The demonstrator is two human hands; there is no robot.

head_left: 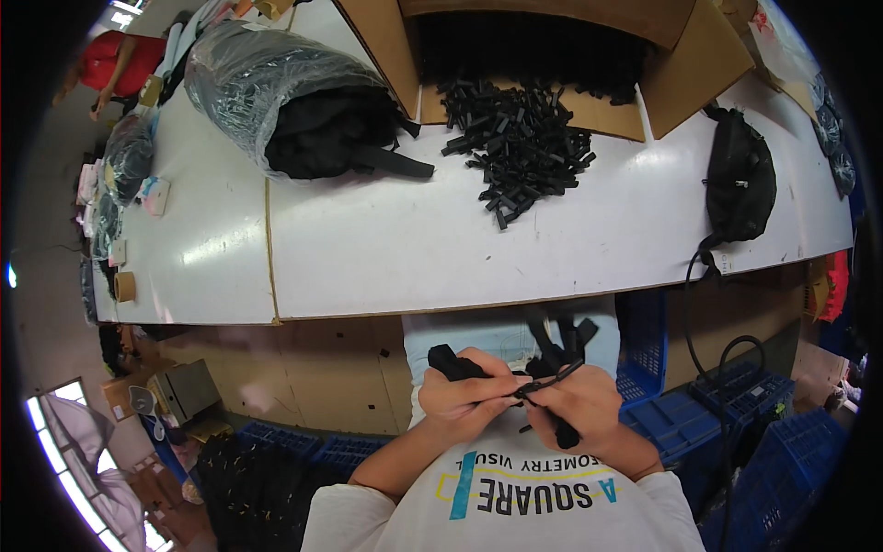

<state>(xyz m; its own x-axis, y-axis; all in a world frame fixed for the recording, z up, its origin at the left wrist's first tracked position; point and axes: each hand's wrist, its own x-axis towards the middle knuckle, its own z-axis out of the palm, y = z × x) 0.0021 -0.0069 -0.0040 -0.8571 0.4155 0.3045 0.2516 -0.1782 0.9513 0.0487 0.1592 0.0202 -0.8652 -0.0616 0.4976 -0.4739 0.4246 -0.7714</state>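
My left hand (464, 397) is closed in a pinch on a black strap (452, 362), whose bundled end sticks out past the fingers. Close beside it, my right hand (589, 407) grips black strapping too, with loose blurred ends (566, 342) rising above the knuckles. A thin dark piece runs between both sets of fingertips; its exact kind is too small to make out. Both hands are over my lap, in front of the table edge. Ahead on the white table (386, 244) lies a heap of small black pieces (524, 147), seemingly plastic buckles.
An open cardboard box (676, 78) with dark contents stands behind the heap. Left of it lies a clear plastic bag (244, 87) of black straps. A black pouch (739, 179) with a cord lies at the right. Blue crates (662, 437) stand below; another person (120, 64) is far left.
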